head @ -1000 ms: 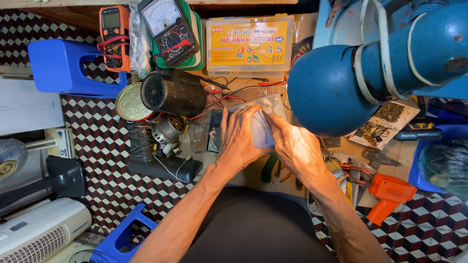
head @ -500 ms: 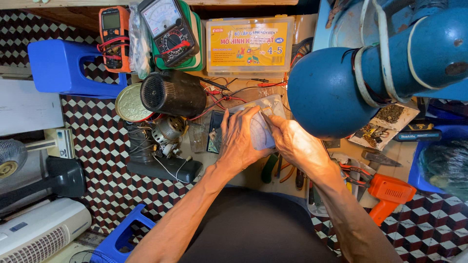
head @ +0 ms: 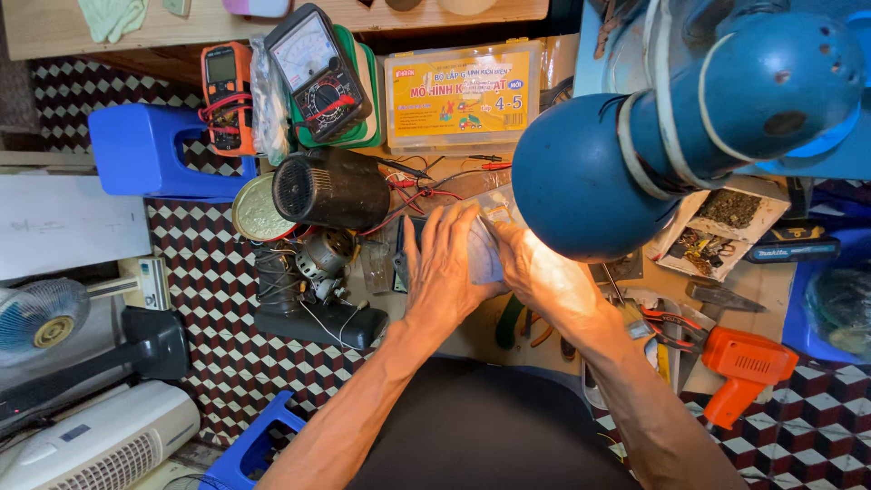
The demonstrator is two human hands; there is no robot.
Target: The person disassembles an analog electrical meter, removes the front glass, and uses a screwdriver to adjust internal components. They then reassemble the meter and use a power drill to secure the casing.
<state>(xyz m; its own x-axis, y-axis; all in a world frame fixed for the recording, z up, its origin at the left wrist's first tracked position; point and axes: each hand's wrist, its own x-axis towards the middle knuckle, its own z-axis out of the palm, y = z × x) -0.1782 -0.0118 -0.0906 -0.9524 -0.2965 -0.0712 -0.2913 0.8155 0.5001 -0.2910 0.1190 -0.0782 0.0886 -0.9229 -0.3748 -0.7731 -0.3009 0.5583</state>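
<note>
Both of my hands meet at the middle of a crowded workbench. My left hand lies flat over a small clear plastic bag, fingers spread and pointing away from me. My right hand grips the same bag from the right side, under the bright light of a blue lamp head. What is inside the bag stays hidden by my fingers. Red and black test leads run just beyond my fingertips.
A black cylindrical motor, a round tin lid and a small motor sit to the left. Behind stand an analog multimeter, an orange meter and a yellow box. An orange tool and pliers lie to the right.
My right hand has shifted slightly on the bag; the left hand stays pressed over it. Everything else on the bench is where it was.
</note>
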